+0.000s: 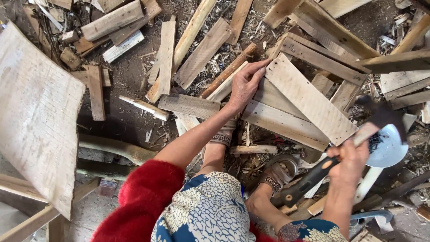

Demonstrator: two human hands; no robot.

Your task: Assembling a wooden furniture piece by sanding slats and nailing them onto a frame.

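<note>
Planks of pale, rough wood lie in a loose heap on the dirt floor (130, 80), and the one in hand is a short, wide plank (309, 99) that slants from upper left to lower right across two longer boards (286, 123) beneath it. The left hand (245, 84) reaches forward from a red fuzzy sleeve (143, 197), with its fingers (259, 68) spread narrow and pressed flat against the upper left end of that plank; it steadies the wood rather than wrapping round it. The right hand (347, 163) is closed tight about the black and orange handle of a hatchet (313, 177), whose dark head (380, 114) hangs blurred above the lower right end of the same plank, just beside a round white lid or dish (387, 148) on the ground. Below the hands, two feet in brown sandals (277, 172) rest among chips and splinters, one just under the left forearm and one close to the butt of the hatchet handle. A large, flat grey board (38, 121) leans at the left edge of the view, well apart from the work, and a bare, bent branch (114, 148) lies on the ground between it and the person's knees. More planks and offcuts are scattered across the top of the view.
</note>
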